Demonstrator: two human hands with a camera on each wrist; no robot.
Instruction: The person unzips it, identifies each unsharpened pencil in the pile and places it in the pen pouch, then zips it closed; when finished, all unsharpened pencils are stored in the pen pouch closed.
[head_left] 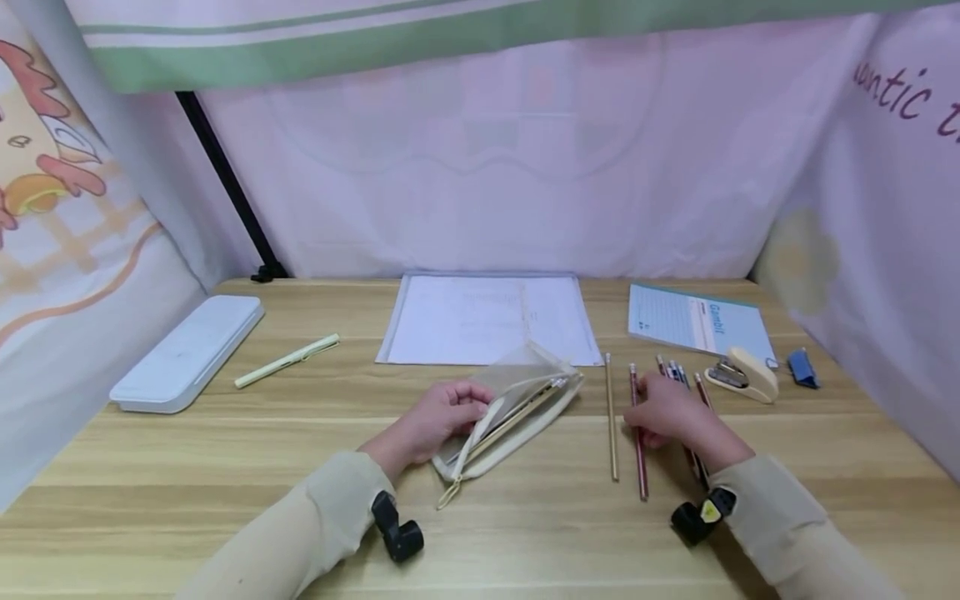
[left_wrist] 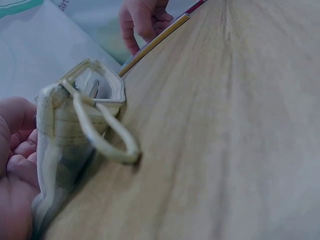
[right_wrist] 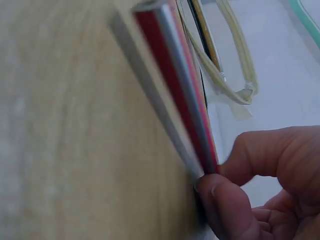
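Note:
My left hand [head_left: 438,421] holds the near edge of a cream see-through zip pouch [head_left: 536,427], keeping its mouth spread. Several pencils [head_left: 517,417] lie inside it, and its looped zipper pull [left_wrist: 107,137] hangs at the near end. Thumb and finger of my right hand [head_left: 671,412] pinch a dark red pencil [right_wrist: 175,75] with silvery stripes. Left of that pencil, a gold pencil [head_left: 611,442] rests on the table. More pencils [head_left: 699,468] lie beneath and just right of the right hand, partly hidden by it.
Right of the pencils sit a cream stapler [head_left: 750,375], a blue binder clip [head_left: 802,368] and a light blue notebook [head_left: 697,318]. A sheet in a clear folder [head_left: 465,321] lies behind the pouch. At left are a pale green pen [head_left: 285,362] and a white case [head_left: 187,350].

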